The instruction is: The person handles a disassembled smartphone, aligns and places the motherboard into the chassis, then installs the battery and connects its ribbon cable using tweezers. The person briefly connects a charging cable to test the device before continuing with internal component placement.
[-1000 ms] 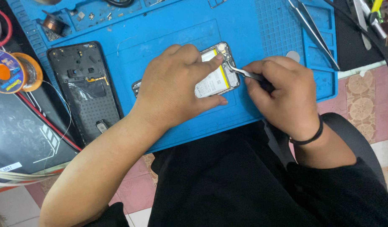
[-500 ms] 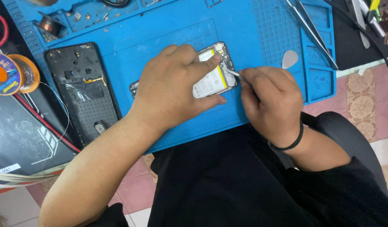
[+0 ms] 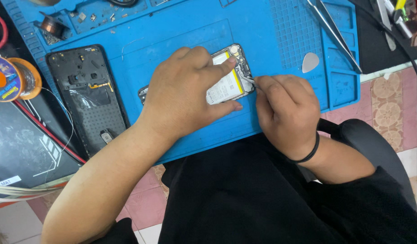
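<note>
Blue silicone repair mat (image 3: 181, 31) is carrying an opened smartphone (image 3: 229, 74) near its front edge. Left hand (image 3: 186, 95) is pressing it flat, fingers spread. Right hand (image 3: 285, 113) is pinching what are probably thin tweezers (image 3: 249, 80) at its edge. Thin, fragile internals; gripping the frame seems safest. Hands are hiding most of it.

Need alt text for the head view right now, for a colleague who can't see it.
A left hand presses an opened phone flat on a blue repair mat while the right hand works a thin metal tool at its edge. A removed black back cover lies on the mat's left, a grey pick to the right.
</note>
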